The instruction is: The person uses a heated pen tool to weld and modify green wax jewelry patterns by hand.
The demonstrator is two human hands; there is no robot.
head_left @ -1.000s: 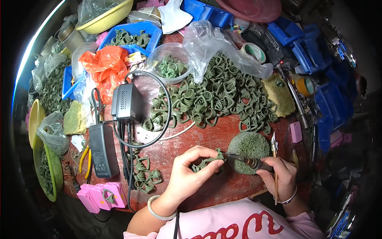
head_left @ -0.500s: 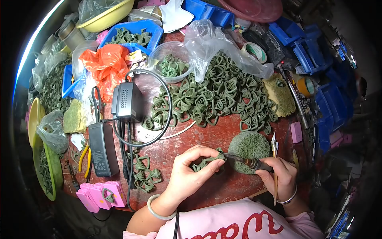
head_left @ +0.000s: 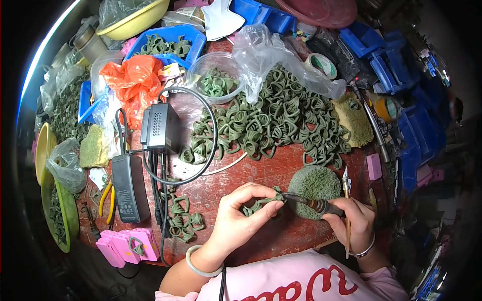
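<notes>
My left hand [head_left: 235,218] pinches a dark green wax-like ring [head_left: 254,206] between thumb and fingers; part of it is hidden behind them. My right hand [head_left: 357,224] grips a soldering iron [head_left: 321,205] whose thin tip reaches to the ring at my left fingertips. Also held in that hand is a slim wooden-handled craft knife [head_left: 347,226], its pale blade pointing away from me. Under the iron lies a round, rough green pad [head_left: 315,181]. Beyond both hands spreads a big heap of similar green rings [head_left: 273,118].
Left of my hands are a black power adapter [head_left: 129,188], a black box [head_left: 160,128] with looped cable, a few loose rings [head_left: 183,220] and pink blocks [head_left: 128,246]. Plastic bags [head_left: 261,55], a clear tub [head_left: 193,75] and a blue tray [head_left: 196,37] stand farther back.
</notes>
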